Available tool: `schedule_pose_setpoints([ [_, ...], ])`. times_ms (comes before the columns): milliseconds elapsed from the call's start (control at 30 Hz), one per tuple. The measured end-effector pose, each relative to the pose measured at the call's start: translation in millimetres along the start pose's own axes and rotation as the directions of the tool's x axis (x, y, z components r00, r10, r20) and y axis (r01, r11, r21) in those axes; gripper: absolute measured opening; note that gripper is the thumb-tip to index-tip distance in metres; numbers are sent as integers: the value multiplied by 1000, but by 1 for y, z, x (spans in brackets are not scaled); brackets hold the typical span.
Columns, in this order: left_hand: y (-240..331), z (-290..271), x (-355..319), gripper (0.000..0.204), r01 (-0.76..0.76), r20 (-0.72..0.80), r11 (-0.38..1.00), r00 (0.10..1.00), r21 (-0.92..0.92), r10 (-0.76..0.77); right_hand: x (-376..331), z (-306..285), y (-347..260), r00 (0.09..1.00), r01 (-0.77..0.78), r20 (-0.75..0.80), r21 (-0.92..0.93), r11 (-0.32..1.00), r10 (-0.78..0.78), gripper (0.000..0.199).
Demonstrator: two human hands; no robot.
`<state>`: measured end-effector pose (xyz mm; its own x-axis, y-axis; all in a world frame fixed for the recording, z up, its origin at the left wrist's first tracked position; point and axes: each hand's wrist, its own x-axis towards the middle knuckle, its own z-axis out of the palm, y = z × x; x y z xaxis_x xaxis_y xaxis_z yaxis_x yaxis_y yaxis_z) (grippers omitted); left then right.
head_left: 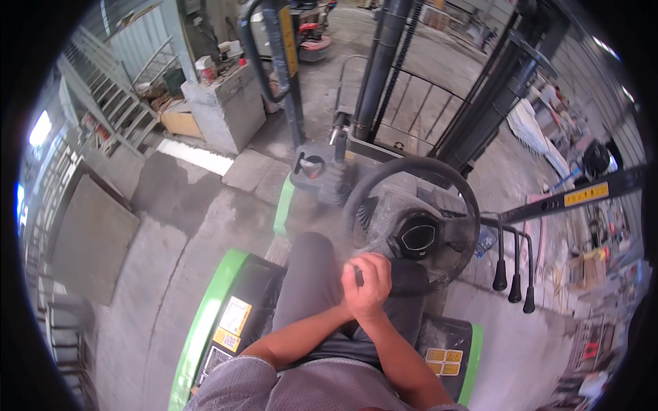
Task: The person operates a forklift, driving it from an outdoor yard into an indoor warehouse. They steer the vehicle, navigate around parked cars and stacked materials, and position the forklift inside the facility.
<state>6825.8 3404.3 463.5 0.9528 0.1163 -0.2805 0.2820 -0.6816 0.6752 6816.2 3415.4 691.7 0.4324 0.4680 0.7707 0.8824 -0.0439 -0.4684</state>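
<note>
I sit at a forklift's black steering wheel [473, 226]. My right hand [370, 282] is closed, with its fingers curled, over my lap by the wheel's lower left rim. A small dark patch shows between thumb and fingers; whether it is a knob or just a gap is unclear. My left forearm [301, 335] crosses my lap and passes under the right wrist, so the left hand's fingers are hidden. Ahead of the wheel's left side stands a lever with a rubber boot [334, 181]. Three black-knobbed control levers [515, 288] rise to the right of the wheel.
Dark mast rails [380, 75] and a barred load guard [418, 106] stand ahead. A grab handle [253, 51] hangs at front left. Beyond are a concrete block [229, 113], metal stairs [123, 106] and a grey panel [92, 240]. Clutter [603, 253] lines the right.
</note>
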Motion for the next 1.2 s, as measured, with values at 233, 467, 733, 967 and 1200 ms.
schedule_pose_setpoints([
  [233, 10, -30, 91, 39, 46, -45, 998, 998, -41, -48, 48, 11, 89, 997, 13, 71, 30, 999, -15, 24],
  [467, -7, -73, 164, 39, 87, -58, 996, 994, -30, -89, 97, 34, 153, 999, -17, 51, 70, 997, 14, 24],
  [733, -15, -97, 231, 40, 121, -69, 992, 990, -37, -123, 142, 42, 207, 994, 18, 104, 133, 991, -32, 27],
  [967, -24, -140, 295, 40, 133, -61, 991, 989, -25, -134, 204, 69, 259, 998, 39, 42, 134, 990, -45, 27],
  [1200, -22, -176, 364, 40, 124, -116, 990, 985, -63, -131, 257, 82, 322, 992, 70, 90, 145, 987, -84, 26],
])
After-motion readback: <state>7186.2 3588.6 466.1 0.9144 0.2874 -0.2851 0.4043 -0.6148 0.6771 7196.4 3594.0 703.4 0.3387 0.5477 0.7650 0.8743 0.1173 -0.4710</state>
